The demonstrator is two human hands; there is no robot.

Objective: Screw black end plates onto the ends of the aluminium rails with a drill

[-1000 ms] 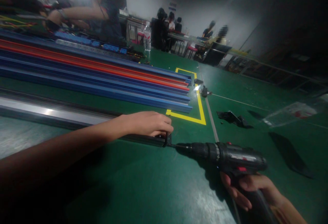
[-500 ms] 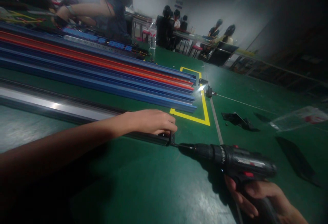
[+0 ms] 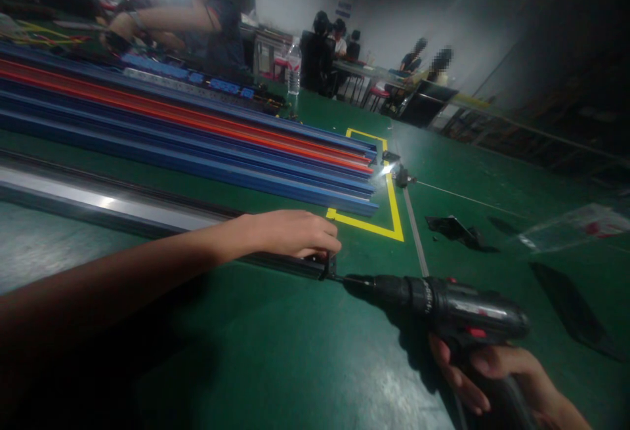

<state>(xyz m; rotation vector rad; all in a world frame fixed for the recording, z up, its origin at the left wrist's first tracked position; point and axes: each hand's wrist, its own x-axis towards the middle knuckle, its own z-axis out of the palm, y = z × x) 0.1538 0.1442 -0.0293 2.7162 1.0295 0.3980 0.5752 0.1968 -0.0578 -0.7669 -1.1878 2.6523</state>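
A long dark metal profile [image 3: 147, 210] with a shiny top lies on the green surface, running from the left edge to the centre. My left hand [image 3: 300, 234] is closed round a small black end piece [image 3: 331, 264] at the profile's right end. My right hand [image 3: 502, 377] grips the handle of a black power drill [image 3: 472, 312]. The drill points left, and its thin bit [image 3: 347, 279] meets the end piece low down. My left fingertips are partly hidden behind the knuckles.
Blue rails [image 3: 295, 180] and red rails [image 3: 315, 148] lie beyond the profile, beside yellow tape [image 3: 369, 223]. A bottle [image 3: 294, 69], black scraps [image 3: 457, 230] and a clear bag [image 3: 571, 228] are farther off. A person's arm [image 3: 172, 20] reaches over parts at the upper left.
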